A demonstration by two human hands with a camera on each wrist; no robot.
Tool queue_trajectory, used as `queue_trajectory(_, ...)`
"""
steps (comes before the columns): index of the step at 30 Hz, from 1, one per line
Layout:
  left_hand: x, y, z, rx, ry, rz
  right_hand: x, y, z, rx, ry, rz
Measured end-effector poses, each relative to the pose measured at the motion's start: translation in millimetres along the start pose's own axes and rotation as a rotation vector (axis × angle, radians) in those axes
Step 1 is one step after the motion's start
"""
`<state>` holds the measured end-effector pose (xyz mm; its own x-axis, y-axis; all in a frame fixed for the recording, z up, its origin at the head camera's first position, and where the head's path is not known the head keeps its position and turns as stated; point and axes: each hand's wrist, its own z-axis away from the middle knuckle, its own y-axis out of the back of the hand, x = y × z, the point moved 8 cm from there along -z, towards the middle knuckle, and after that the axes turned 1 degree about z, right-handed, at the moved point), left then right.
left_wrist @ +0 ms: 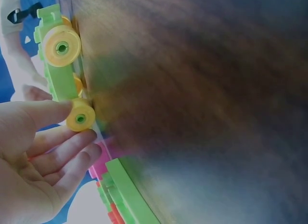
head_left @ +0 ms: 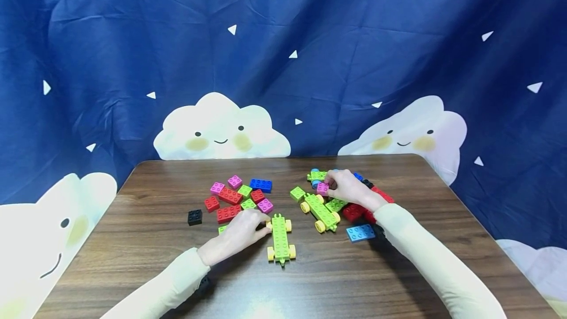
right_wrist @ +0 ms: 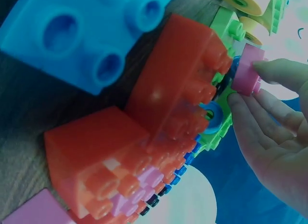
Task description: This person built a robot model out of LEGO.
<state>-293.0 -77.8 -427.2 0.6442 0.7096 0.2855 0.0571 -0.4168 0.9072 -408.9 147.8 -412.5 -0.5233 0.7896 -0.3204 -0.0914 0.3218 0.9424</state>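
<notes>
My left hand (head_left: 241, 230) pinches the far left yellow wheel (left_wrist: 80, 116) of a light green toy car base (head_left: 280, 240), which stands on the table in front of me. In the left wrist view the thumb is above that wheel and the fingertips under it. Farther off, my right hand (head_left: 350, 188) holds a small pink building brick (right_wrist: 248, 72) between thumb and fingertips, raised beside a green base with blue wheels (head_left: 317, 176) that it partly hides. A second green base with yellow wheels (head_left: 322, 213) lies slantwise between the hands.
Left of centre is a loose group of pink, green and red bricks (head_left: 230, 196), with a blue brick (head_left: 261, 185) behind. A black brick (head_left: 195, 217) lies apart at left. Under the right forearm are red bricks (head_left: 353, 212) and a light blue brick (head_left: 361, 233).
</notes>
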Motion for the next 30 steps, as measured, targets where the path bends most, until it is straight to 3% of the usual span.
queue_trajectory(7,0.2,0.2,-0.1,0.004,-0.008,-0.007,-8,11,3.1,0.049,0.023,0.015)
queue_trajectory(14,0.0,0.3,0.1,0.000,-0.006,0.007,-35,20,7.2,0.095,0.104,0.014)
queue_trajectory(30,-7.3,-1.4,0.1,-0.018,-0.004,0.017,-88,1,24.1,0.060,0.250,0.004)
